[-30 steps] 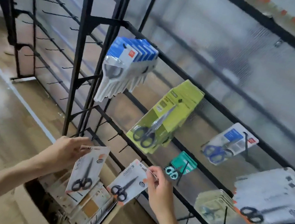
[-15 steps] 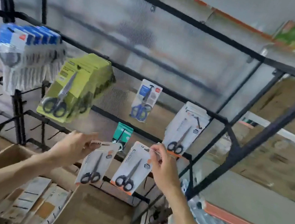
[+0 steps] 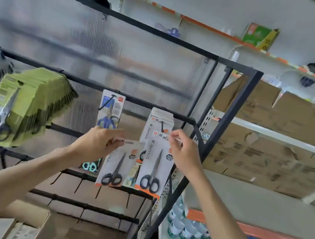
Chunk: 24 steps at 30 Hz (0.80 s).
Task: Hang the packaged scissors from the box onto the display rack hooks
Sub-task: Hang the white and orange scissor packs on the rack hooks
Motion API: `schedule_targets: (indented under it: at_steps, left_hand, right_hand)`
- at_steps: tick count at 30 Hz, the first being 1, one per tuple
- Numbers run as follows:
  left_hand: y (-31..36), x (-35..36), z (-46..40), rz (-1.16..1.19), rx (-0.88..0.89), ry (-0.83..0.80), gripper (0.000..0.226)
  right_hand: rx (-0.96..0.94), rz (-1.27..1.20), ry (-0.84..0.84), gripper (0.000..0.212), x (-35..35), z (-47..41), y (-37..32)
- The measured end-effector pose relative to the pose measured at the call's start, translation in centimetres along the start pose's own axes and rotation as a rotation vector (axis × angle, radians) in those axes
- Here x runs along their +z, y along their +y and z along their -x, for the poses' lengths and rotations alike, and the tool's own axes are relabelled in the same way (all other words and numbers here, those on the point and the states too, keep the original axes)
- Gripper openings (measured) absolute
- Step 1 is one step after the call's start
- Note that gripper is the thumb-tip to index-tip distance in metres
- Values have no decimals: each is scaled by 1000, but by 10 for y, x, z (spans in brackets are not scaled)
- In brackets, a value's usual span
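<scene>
A person stands at a black metal display rack (image 3: 236,103) and raises two packs of scissors toward it. The right hand (image 3: 183,153) pinches the top edge of one scissors pack (image 3: 155,165), thumb and fingers closed on the card, holding it just in front of a stack of matching packs (image 3: 161,120) already hanging near the rack's right end. The left hand (image 3: 96,142) grips the top of a second scissors pack (image 3: 119,163), which dangles slightly lower and to the left, tilted.

The step in hand appears to be threading the right pack onto the hook (image 3: 162,126) that carries the matching stack. To do it well, the hole in the card's top should be lined up with the hook's upturned tip, the card held square to the hook, then slid back against the stack before letting go. The left pack is best kept clear so the two cards do not snag.

Green scissors packs (image 3: 26,103) hang in a thick bundle toward the rack's left. A cardboard box (image 3: 16,221) sits at the bottom left corner of the view.
</scene>
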<state>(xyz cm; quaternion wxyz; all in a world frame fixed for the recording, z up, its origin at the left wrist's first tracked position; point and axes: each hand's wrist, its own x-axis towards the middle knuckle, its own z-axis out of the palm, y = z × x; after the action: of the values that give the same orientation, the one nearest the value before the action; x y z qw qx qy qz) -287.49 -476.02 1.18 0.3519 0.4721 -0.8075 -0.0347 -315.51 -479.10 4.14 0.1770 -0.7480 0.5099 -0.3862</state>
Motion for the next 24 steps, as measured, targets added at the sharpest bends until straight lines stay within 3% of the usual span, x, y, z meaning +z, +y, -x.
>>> schedule_targets:
  at_steps: [6,15,24]
  left_hand:
    - [11,-10,-11,20,43,-31,18]
    - [1,-6,-3,-11,26,-2,16]
    - [2,-6,-12,-37,-1,-8,19]
  right_hand:
    - [144,16,-17,14,3,-27,-2]
    - [134,-17,-82,14,6,-42,8]
    - [246,-62,37,5,30,-75,23]
